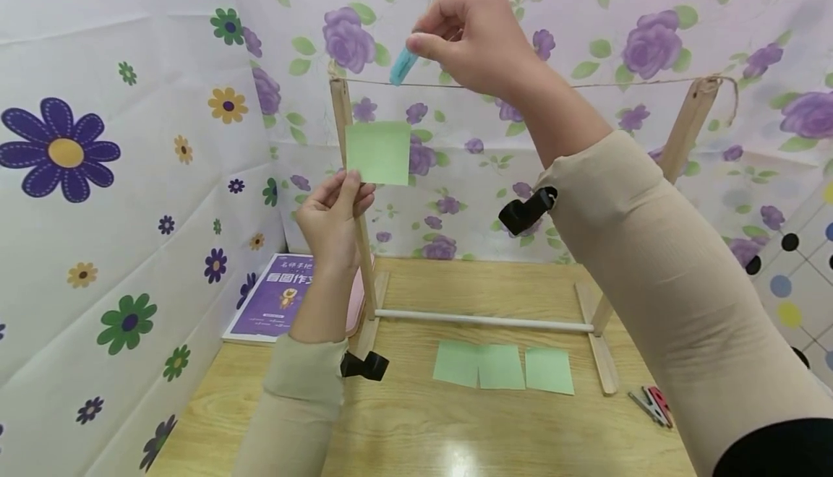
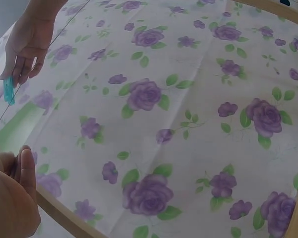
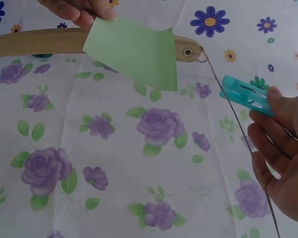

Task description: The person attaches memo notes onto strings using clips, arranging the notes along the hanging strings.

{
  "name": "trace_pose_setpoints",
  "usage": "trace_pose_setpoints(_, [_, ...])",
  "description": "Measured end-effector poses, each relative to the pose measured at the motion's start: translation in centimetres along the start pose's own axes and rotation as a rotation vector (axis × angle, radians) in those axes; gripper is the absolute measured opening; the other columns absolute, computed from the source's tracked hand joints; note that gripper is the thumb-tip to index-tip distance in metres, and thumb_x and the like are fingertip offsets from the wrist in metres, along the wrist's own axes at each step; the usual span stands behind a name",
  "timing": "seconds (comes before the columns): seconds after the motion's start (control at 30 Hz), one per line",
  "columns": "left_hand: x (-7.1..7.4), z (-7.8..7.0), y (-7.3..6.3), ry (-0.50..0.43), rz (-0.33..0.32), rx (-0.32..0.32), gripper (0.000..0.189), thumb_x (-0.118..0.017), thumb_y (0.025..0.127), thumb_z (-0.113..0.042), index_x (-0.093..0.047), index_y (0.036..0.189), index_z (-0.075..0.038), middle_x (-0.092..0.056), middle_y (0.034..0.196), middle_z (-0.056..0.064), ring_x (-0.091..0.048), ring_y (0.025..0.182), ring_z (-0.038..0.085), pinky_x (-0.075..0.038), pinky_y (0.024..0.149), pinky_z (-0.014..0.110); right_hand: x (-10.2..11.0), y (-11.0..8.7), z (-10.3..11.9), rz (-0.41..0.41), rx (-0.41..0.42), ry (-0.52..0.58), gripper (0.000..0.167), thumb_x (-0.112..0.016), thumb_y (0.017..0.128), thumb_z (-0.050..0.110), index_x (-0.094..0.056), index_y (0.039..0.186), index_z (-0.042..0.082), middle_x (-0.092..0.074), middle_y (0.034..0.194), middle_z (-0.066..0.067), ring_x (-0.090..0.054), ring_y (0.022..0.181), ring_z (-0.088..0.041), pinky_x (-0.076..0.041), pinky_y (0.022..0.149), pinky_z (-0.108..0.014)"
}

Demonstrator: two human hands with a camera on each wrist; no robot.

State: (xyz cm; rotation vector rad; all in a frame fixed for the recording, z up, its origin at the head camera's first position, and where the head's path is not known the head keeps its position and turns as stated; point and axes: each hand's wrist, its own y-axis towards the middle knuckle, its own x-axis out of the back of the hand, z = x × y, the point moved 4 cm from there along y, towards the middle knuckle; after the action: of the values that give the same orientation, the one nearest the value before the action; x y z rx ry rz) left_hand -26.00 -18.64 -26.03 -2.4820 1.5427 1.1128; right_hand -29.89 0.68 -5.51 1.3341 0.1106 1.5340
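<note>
A green sticky note (image 1: 379, 153) is pinched by its lower left corner between the thumb and fingers of my left hand (image 1: 337, 209), near the left wooden post. My right hand (image 1: 478, 40) pinches a light-blue clothespin (image 1: 403, 66) at the string (image 1: 586, 85), close to its left end. In the right wrist view the clothespin (image 3: 246, 94) tilts, its tip next to the string (image 3: 233, 106); whether it grips the string I cannot tell. The note (image 3: 136, 52) hangs apart from the clothespin there. In the left wrist view the note is partly hidden by the left hand (image 2: 12, 193).
The string runs between the left post (image 1: 367, 267) and right post (image 1: 683, 130), joined low down by a white rod (image 1: 481, 319). Three green notes (image 1: 501, 367) lie on the wooden table (image 1: 403, 426). A purple book (image 1: 276, 303) lies at left, small red and grey items (image 1: 654, 405) at right.
</note>
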Motion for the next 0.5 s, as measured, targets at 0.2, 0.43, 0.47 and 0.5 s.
trace_pose_setpoints(0.2, [-0.3,-0.3,0.3,0.007,0.018,-0.002,0.015,-0.076,0.092,-0.008,-0.071,0.099,0.004,-0.071,0.088,0.014,-0.074,0.074,0.017,-0.064,0.076,0.03,-0.4,1.2,0.7,0.043,-0.03,-0.1,0.03,-0.067,0.099,0.035,-0.076,0.107,0.008,-0.07,0.098,0.001,-0.059,0.085,-0.007,-0.051,0.081,-0.021])
trace_pose_setpoints(0.43, [-0.4,-0.5,0.5,0.013,0.019,-0.019,0.014,-0.076,0.092,-0.008,-0.071,0.097,0.004,-0.071,0.086,0.013,-0.074,0.072,0.016,-0.064,0.075,0.03,-1.1,1.7,1.9,0.088,0.005,-0.167,0.028,-0.065,0.1,0.035,-0.078,0.104,0.01,-0.071,0.098,0.001,-0.058,0.085,-0.008,-0.051,0.082,-0.02])
trace_pose_setpoints(0.47, [-0.4,-0.5,0.5,0.016,0.022,-0.021,0.014,-0.076,0.092,-0.008,-0.071,0.097,0.003,-0.071,0.086,0.013,-0.074,0.072,0.016,-0.064,0.075,0.03,-1.1,1.8,2.1,0.094,0.009,-0.181,0.028,-0.065,0.1,0.035,-0.078,0.104,0.011,-0.071,0.098,0.001,-0.058,0.086,-0.008,-0.051,0.082,-0.019])
trace_pose_setpoints(0.5, [-0.4,-0.6,0.5,0.019,0.023,-0.022,0.014,-0.076,0.092,-0.009,-0.071,0.098,0.003,-0.071,0.086,0.013,-0.074,0.072,0.016,-0.064,0.075,0.03,-1.2,1.9,2.2,0.099,0.015,-0.197,0.028,-0.065,0.1,0.035,-0.078,0.104,0.011,-0.071,0.098,0.001,-0.058,0.086,-0.008,-0.052,0.083,-0.019])
